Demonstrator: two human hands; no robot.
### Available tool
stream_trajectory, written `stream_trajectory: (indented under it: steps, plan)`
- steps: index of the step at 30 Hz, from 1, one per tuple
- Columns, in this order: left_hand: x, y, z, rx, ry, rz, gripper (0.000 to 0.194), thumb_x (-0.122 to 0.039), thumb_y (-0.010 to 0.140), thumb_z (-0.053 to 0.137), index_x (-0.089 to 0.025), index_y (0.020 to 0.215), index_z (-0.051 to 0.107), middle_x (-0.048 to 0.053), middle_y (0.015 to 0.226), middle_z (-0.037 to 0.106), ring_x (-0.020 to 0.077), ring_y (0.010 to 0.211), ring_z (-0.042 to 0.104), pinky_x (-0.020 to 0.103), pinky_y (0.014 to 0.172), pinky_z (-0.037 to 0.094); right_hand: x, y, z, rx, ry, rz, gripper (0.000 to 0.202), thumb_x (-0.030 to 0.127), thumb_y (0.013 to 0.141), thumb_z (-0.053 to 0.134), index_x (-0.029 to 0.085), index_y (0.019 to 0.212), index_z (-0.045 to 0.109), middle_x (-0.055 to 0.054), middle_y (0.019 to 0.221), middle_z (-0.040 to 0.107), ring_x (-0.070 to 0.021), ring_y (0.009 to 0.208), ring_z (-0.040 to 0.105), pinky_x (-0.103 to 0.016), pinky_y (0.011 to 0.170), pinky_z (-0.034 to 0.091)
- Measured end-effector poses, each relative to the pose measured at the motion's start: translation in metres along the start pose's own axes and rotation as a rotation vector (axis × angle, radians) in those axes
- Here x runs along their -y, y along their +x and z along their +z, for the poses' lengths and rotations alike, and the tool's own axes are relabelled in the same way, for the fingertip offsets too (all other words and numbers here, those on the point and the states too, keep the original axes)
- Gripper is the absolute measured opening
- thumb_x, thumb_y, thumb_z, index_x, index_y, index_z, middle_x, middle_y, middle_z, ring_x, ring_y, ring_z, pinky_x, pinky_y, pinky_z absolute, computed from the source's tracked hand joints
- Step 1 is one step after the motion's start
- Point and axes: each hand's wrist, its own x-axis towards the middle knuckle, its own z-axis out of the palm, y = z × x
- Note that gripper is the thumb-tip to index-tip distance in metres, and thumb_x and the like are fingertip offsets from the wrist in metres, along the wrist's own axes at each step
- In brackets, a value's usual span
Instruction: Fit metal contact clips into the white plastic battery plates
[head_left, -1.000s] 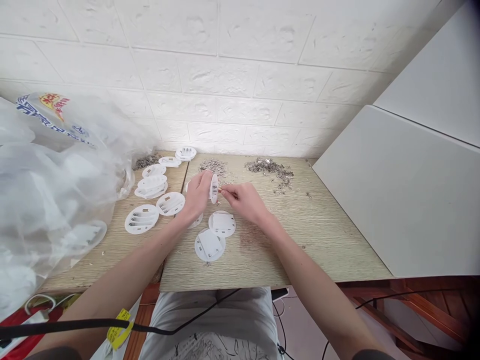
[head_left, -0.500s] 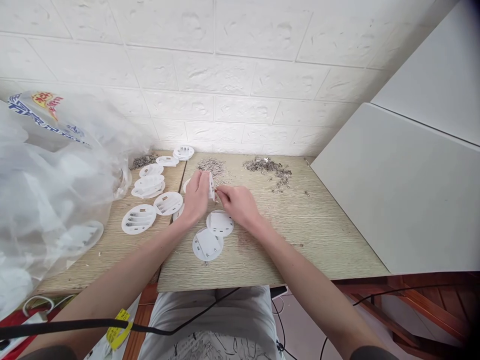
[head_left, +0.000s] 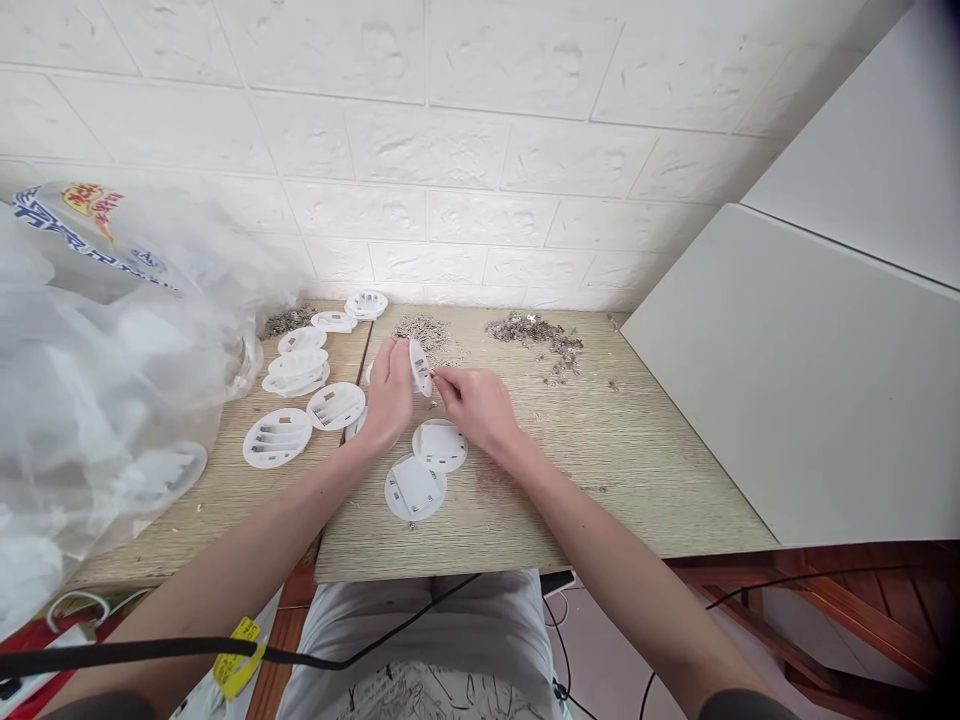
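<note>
My left hand [head_left: 390, 398] is wrapped around a round white plastic battery holder [head_left: 420, 368], tilted on edge above the table. Its slotted face points to the right. Against that face, my right hand [head_left: 481, 408] has thumb and forefinger pinched together at the rim; what they hold is too small to make out. Just in front of the hands, a flat-side-up battery holder [head_left: 440, 445] overlaps another one [head_left: 415, 488]. A further disc is partly hidden behind my left hand.
Several more white holders [head_left: 277, 438] lie to the left, some with metal contacts in their slots. Small metal pieces form piles near the wall, at the middle [head_left: 424, 332] and right [head_left: 536, 330]. A plastic bag [head_left: 135, 350] bulges at far left; a grey panel [head_left: 795, 370] stands right.
The holder in my left hand has turned, so more of its slotted face shows. My left fingers have shifted slightly left; my right hand stays pinched by the rim.
</note>
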Motion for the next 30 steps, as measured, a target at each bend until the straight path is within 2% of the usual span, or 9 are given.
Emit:
stream_trajectory:
  steps: [5,16,23,30]
  plan:
    - [-0.0023,-0.0007,-0.0013,0.036,0.009,0.008,0.025,-0.023,0.09,0.033,-0.021,0.066,0.035,0.001,0.071,0.044,0.0157,0.067,0.043,0.032,0.066,0.036,-0.0011,-0.0003,-0.0004,0.0,-0.002,-0.017,0.028,0.024,0.091,0.041,0.02,0.072,0.061,0.001,0.06,0.057,-0.0115,0.054,0.04,-0.025,0.054,0.02]
    - [0.0014,0.0023,-0.0007,0.026,-0.031,-0.014,0.026,-0.026,0.089,0.042,-0.021,0.063,0.038,0.002,0.069,0.044,0.0163,0.066,0.043,0.032,0.064,0.035,0.0008,-0.0012,-0.0002,0.038,-0.053,0.003,0.031,0.025,0.093,0.04,0.019,0.073,0.063,-0.001,0.064,0.06,-0.012,0.055,0.041,-0.026,0.055,0.02]
    - [-0.0004,0.0018,-0.0016,0.034,-0.002,-0.001,0.027,-0.023,0.09,0.04,-0.021,0.063,0.039,0.002,0.069,0.045,0.0163,0.067,0.044,0.032,0.065,0.036,0.0001,-0.001,0.001,0.037,-0.023,-0.005,0.03,0.027,0.094,0.04,0.02,0.082,0.066,-0.001,0.068,0.063,-0.0131,0.059,0.047,-0.025,0.056,0.022]
    - [0.0019,0.0002,-0.0006,0.066,-0.026,-0.014,0.025,-0.027,0.091,0.04,-0.021,0.066,0.042,0.0,0.07,0.044,0.0156,0.069,0.043,0.03,0.067,0.035,0.0014,-0.0008,0.0013,0.062,-0.063,0.022,0.03,0.027,0.095,0.039,0.021,0.086,0.067,-0.003,0.072,0.066,-0.014,0.061,0.049,-0.026,0.056,0.023]
